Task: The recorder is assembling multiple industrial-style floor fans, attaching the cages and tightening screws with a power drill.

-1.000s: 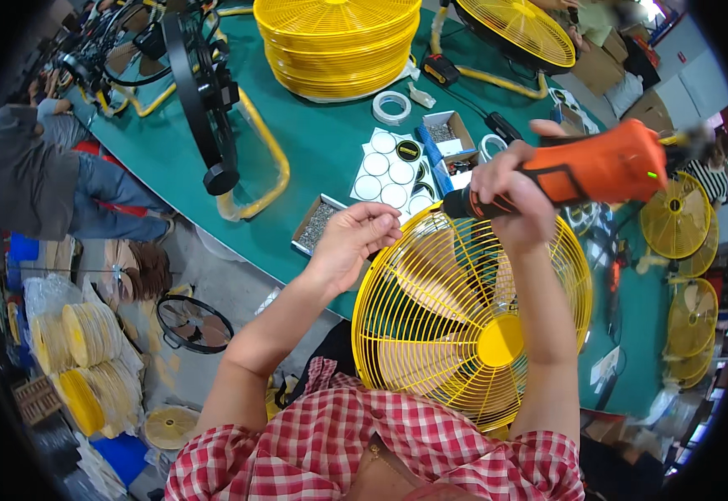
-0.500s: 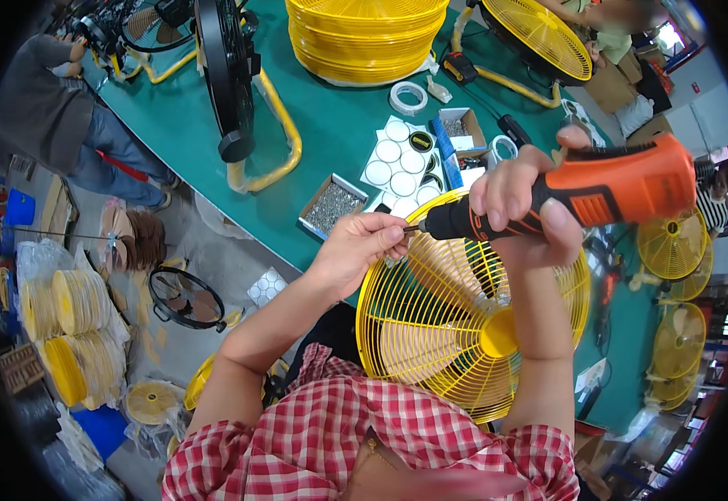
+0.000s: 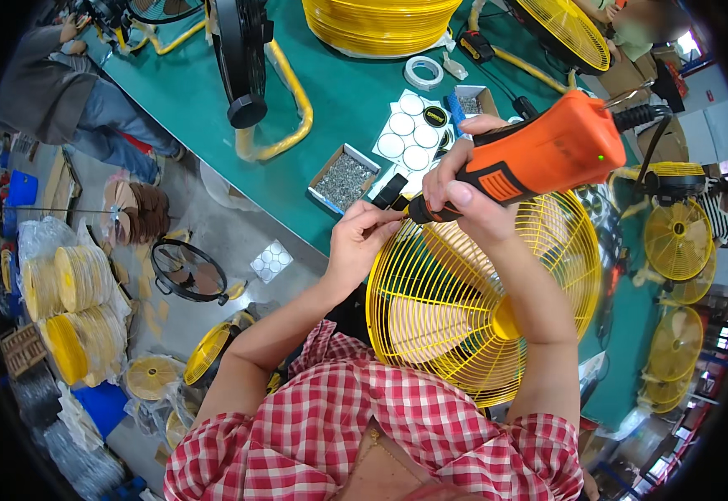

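Note:
My right hand (image 3: pixel 472 196) is wrapped round an orange and black electric screwdriver (image 3: pixel 539 150), its nose slanting down to the left. A small green light shows near its cable end. My left hand (image 3: pixel 354 246) is pinched at the screwdriver's tip, by the upper left rim of a yellow fan guard (image 3: pixel 414 355). Whatever lies between those fingertips is too small to make out. Just above them is a black knob-like part (image 3: pixel 390 192). Tan blades show through the guard's wires, and my right forearm covers part of it.
Beyond my left hand, an open box of small metal parts (image 3: pixel 344 179) sits on the green table (image 3: pixel 297 204). Round white stickers (image 3: pixel 414 134), a tape roll (image 3: pixel 423 73) and stacked yellow guards (image 3: pixel 380 25) lie farther back. A black fan (image 3: pixel 243 67) stands left; a person (image 3: pixel 55 92) is beyond.
The screwdriver has come down and left, its nose now close against my left fingertips. The black knob-like part and the green light have come into sight. My view has shifted slightly.

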A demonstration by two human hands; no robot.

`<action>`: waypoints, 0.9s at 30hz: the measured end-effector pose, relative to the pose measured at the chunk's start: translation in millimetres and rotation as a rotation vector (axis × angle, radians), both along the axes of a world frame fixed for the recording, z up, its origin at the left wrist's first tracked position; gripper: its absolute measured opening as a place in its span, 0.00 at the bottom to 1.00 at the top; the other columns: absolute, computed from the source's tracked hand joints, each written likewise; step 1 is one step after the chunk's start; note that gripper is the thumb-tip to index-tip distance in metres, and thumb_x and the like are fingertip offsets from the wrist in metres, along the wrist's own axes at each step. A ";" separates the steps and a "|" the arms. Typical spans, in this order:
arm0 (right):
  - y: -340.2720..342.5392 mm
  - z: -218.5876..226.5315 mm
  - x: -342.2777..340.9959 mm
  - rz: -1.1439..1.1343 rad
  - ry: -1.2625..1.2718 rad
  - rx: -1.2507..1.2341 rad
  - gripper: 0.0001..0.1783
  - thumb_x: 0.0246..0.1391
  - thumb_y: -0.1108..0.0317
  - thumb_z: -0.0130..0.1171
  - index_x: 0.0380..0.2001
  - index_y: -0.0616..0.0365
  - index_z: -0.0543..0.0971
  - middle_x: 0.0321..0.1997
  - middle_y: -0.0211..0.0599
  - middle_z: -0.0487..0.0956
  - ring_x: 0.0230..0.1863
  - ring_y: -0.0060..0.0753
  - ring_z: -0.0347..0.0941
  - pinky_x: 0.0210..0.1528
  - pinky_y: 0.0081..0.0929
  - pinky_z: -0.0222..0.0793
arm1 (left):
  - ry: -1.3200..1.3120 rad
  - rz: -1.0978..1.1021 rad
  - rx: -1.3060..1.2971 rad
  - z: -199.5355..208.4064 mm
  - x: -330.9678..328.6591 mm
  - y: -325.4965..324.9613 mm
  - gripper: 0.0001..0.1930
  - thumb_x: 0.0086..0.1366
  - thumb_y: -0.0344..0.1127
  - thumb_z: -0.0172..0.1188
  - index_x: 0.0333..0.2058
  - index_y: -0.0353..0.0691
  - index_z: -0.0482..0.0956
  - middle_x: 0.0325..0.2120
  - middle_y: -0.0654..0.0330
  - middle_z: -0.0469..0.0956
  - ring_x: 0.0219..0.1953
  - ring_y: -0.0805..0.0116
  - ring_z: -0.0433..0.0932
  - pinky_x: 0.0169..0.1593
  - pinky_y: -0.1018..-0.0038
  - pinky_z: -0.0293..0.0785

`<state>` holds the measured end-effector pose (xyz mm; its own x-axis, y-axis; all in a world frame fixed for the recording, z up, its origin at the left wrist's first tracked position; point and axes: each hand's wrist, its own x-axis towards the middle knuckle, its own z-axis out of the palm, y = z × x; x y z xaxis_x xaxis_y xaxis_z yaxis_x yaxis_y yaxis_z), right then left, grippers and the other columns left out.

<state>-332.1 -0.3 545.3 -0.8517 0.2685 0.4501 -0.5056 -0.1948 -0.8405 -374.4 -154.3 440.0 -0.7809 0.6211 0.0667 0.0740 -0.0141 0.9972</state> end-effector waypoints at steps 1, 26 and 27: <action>-0.3 -2.1 -0.4 -0.001 -0.004 0.001 0.29 0.41 0.77 0.59 0.48 0.63 0.60 0.20 0.37 0.72 0.18 0.22 0.68 0.22 0.18 0.65 | 0.024 0.007 -0.025 -0.3 1.8 -0.9 0.08 0.54 0.25 0.60 0.34 0.33 0.79 0.24 0.64 0.68 0.30 0.75 0.67 0.34 0.81 0.64; -27.6 -1.0 -0.1 0.009 -0.052 0.590 0.26 0.36 0.87 0.56 0.43 0.60 0.65 0.19 0.31 0.70 0.19 0.20 0.67 0.23 0.17 0.61 | -1.124 -0.406 0.605 -22.7 -8.0 -61.9 0.12 0.63 0.32 0.51 0.43 0.32 0.73 0.29 0.60 0.76 0.31 0.78 0.74 0.37 0.85 0.71; -28.3 4.1 -1.3 -0.143 -0.056 0.721 0.28 0.36 0.87 0.56 0.44 0.60 0.64 0.19 0.32 0.70 0.19 0.21 0.67 0.22 0.17 0.62 | -1.121 -0.406 0.608 -24.3 -1.6 -63.8 0.12 0.63 0.32 0.51 0.43 0.32 0.73 0.29 0.60 0.76 0.31 0.78 0.74 0.37 0.85 0.71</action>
<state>-333.4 -28.6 549.4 -0.8575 0.0324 0.5135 -0.4373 0.4801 -0.7604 -376.0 -218.1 415.7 -0.3641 0.9211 -0.1377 -0.8897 -0.3002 0.3441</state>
